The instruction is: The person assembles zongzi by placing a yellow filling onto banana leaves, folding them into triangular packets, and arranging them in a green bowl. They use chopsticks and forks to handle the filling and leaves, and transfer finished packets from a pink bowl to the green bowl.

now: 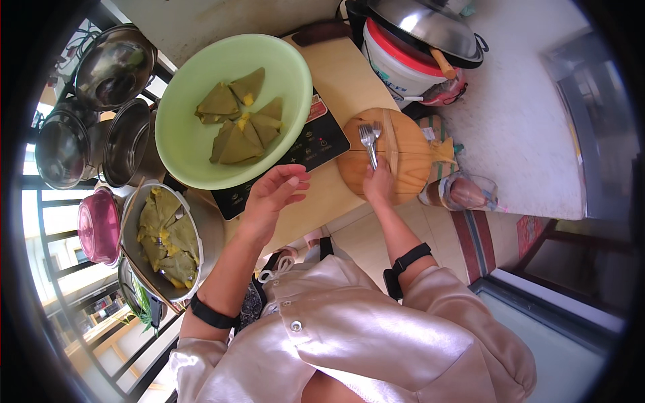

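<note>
My right hand (378, 185) grips the handles of two metal forks (368, 140), whose tines lie over a round wooden board (403, 158) beside a wooden stick. My left hand (272, 195) hovers with fingers apart, holding nothing, just below the rim of a large light-green bowl (185, 144). Inside the bowl lie several leaf-wrapped triangular parcels (240, 124). The bowl rests on a black induction cooker (316, 138).
A metal pot (131, 221) with more leaf parcels stands at the left, next to a pink lidded pot (97, 225) and several steel pots (111, 67). A white bucket under a steel lid (423, 27) sits at the back. A wrapped jar (463, 191) lies on the white counter.
</note>
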### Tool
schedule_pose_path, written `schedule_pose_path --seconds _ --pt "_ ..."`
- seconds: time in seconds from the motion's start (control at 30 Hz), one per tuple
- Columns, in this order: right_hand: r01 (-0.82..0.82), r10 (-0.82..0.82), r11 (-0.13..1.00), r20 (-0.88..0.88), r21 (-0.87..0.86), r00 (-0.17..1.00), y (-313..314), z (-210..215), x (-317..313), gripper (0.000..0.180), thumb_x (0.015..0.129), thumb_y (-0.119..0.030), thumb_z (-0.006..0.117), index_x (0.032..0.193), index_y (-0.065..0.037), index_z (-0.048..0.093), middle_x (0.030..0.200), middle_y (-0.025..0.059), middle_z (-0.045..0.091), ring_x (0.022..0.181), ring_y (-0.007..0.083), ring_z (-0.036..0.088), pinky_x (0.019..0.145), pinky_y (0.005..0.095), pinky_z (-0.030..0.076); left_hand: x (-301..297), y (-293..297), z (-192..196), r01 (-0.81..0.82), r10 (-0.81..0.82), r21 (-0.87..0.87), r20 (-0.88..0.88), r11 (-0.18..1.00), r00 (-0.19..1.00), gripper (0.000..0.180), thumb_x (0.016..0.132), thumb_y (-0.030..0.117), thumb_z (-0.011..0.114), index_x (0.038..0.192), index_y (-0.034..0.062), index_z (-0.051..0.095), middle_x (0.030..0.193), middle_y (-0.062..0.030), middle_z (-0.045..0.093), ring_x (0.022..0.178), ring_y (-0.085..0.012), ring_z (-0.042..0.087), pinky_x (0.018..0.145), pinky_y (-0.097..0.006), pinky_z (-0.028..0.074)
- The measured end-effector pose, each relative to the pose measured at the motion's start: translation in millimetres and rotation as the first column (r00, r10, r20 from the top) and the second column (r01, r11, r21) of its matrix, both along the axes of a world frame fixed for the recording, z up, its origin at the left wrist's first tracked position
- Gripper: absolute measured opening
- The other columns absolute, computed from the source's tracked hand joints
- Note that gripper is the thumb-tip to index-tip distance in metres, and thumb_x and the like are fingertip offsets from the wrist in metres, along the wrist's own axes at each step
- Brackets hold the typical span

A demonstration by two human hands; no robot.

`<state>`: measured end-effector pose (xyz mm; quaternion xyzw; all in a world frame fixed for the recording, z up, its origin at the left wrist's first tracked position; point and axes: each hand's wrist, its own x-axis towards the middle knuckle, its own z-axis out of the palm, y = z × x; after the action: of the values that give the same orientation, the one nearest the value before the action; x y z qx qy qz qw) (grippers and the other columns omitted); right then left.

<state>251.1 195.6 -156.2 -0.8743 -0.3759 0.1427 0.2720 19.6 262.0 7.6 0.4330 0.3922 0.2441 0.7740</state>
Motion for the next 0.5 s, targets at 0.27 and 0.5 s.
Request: schedule_pose_path --seconds 0.27,0.5 --pt "0.016 -0.035 0.992 0.154 0.127 0.987 -3 -4 -11 0.048 0.072 -0.001 0.057 0.115 -0.003 0.037 0.098 0.0207 0.045 0.093 0.0384 0.047 0.076 0.0451 0.039 -45 0 3 -0.152 0.152 -0.018 0.016 0.988 0.988 0.021 0.087 0.014 0.049 0.105 0.0043 0.053 0.097 -0.0076 0.058 0.085 -0.0135 0.056 0.074 -0.026 0.045" --pt "-0.009 -0.024 0.988 0.216 0.152 0.976 -1 -4 -12 0.058 0.070 0.000 0.058 0.122 0.000 0.032 0.102 0.0211 0.045 0.097 0.0378 0.044 0.083 0.0439 0.036 -101 -3 8 -0.348 0.349 -0.033 0.093 0.937 0.932 0.019 0.086 0.013 0.050 0.104 0.0049 0.053 0.095 -0.0061 0.058 0.083 -0.0127 0.056 0.072 -0.026 0.045"
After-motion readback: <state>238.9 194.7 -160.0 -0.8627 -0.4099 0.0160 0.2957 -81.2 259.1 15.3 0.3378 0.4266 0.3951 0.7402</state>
